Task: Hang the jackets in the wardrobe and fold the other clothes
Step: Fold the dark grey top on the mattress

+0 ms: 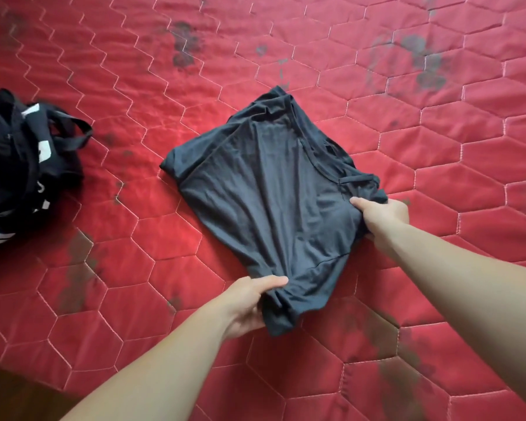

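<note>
Two hands are holding a folded dark shirt (pixel 271 189) on the red quilted bed (pixel 438 141).

The left hand (pixel 249 302) is gripping the shirt's near corner, thumb on top; the right hand (pixel 383 215) is pinching its right edge. Between both grips the shirt is lying flat. Well left of them, a black-and-white garment pile (pixel 22 165) is sitting.
</note>
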`<state>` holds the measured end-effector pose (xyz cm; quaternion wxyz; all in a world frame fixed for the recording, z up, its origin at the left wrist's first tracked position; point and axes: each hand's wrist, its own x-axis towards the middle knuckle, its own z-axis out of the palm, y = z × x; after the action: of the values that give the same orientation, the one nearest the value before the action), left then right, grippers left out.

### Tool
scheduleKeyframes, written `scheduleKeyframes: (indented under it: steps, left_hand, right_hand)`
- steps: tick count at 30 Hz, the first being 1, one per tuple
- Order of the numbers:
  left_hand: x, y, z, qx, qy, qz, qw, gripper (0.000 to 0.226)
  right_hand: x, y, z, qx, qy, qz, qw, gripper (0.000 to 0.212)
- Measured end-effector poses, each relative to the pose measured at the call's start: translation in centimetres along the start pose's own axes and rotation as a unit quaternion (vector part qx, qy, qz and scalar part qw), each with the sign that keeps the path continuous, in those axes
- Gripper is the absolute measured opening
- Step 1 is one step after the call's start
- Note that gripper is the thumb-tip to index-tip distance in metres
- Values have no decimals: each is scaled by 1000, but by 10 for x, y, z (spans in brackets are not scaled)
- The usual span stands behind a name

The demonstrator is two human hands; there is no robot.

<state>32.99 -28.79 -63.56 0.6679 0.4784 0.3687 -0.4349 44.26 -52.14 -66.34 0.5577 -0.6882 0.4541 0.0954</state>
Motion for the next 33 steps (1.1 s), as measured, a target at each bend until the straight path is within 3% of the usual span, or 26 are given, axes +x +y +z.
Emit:
scheduleKeyframes:
  steps: [4,9,13,18,22,24,26,28,30,33]
  left_hand:
    - [7,3,-4,-52,172,87,980,42]
    - [-2,31,7,-128,252,171,944,51]
    - [-13,69,5,-170,245,224,928,44]
    - [-30,128,-31,-204,296,275,892,36]
    - [-22,162,-61,-181,316,251,897,24]
    - [-15,181,-77,-222,279,224,907,11]
    - [-6,196,-96,-249,195,202,927,31]
    - [5,202,-114,-170,145,183,958,52]
    - [14,201,-122,7,164,185,969,57]
    - [32,204,-127,133,267,252,921,47]
  right_hand:
    - [-8,3,-19,-65,38,-50,996,17]
    - [-25,-25,-31,-47,18,-64,997,14]
    - [-33,-67,-20,45,-21,-45,998,8]
    - [-44,-99,28,113,-50,-32,992,8]
    - [-42,-124,77,139,-60,-27,988,8]
    - [-38,-145,98,160,-70,-29,984,8]
    - [-30,-162,117,182,-130,-21,974,14]
    - [-25,-166,129,149,-182,-13,972,21]
    - [-19,-154,133,73,-168,-46,982,7]
    - [-15,-123,132,-85,-112,-155,978,11]
